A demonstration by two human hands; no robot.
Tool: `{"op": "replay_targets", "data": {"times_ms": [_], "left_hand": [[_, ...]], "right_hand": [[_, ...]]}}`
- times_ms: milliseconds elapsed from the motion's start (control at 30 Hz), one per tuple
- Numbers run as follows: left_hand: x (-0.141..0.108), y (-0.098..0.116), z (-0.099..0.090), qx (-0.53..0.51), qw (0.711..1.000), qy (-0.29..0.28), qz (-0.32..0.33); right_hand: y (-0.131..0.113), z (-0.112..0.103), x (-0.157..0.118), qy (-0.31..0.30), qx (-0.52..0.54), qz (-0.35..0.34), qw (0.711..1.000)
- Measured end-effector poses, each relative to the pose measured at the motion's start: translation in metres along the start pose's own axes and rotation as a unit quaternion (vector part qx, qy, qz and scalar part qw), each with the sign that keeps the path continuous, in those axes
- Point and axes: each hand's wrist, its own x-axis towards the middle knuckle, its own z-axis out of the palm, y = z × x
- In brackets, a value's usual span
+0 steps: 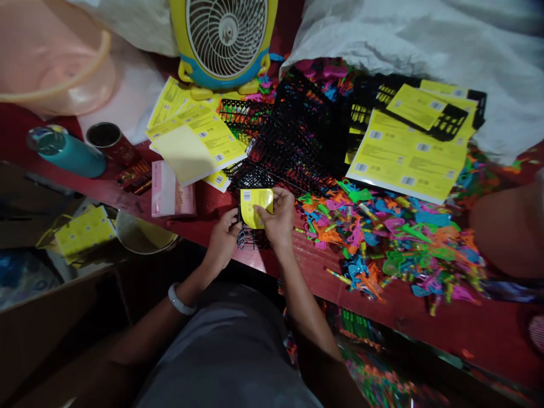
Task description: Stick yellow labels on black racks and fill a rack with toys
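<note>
Work at near edge of table (pixel 204 218), a bit L of its middle. L hand (pixel 220 243): thumb & fingers pinching L side of a small black rack (pixel 250 241), far as visible; fingertips partly hid. R hand (pixel 279 222): pinching yellow label (pixel 256 201), thumb flat on its face, fingers behind. Label sits over upper part of rack, barcode at top L; rack's lower bars show below it. Can't tell if label touches rack all over or just rests there.

Step, my read: lining up label w/ rack. Next move calls for L hand holding rack steady, R thumb keeping label square to it; a slip wd skew it, & thin bars may flex.

Elsewhere: heap of black racks (pixel 297 136) just beyond hands, twd far edge. Yellow sheets (pixel 212 141) L of heap, more sheets (pixel 410 156) R of it. Loose toy bits (pixel 378 232), mixed colours, spread R of hands twd near edge. Fan (pixel 227 34) at far edge; tissue pack (pixel 172 190) nr edge, L.
</note>
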Motion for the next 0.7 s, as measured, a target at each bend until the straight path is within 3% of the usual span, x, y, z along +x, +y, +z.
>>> {"op": "replay_targets", "data": {"times_ms": [200,433,567,700], "left_hand": [[0.001,-0.001,0.0,0.001,1.0,-0.008,0.0],[-0.001,0.0,0.0,-0.009,1.0,-0.024,0.006],[-0.001,0.0,0.001,-0.023,0.999,-0.028,0.013],[-0.001,-0.001,-0.001,-0.042,0.997,-0.052,0.031]], "right_hand": [[0.004,0.001,0.001,0.001,-0.02,-0.021,1.0],[0.01,0.001,-0.003,0.001,-0.125,-0.053,0.991],[0.004,0.002,-0.011,0.0,-0.211,-0.116,0.971],[0.004,-0.001,-0.006,0.038,-0.288,-0.176,0.94]]}}
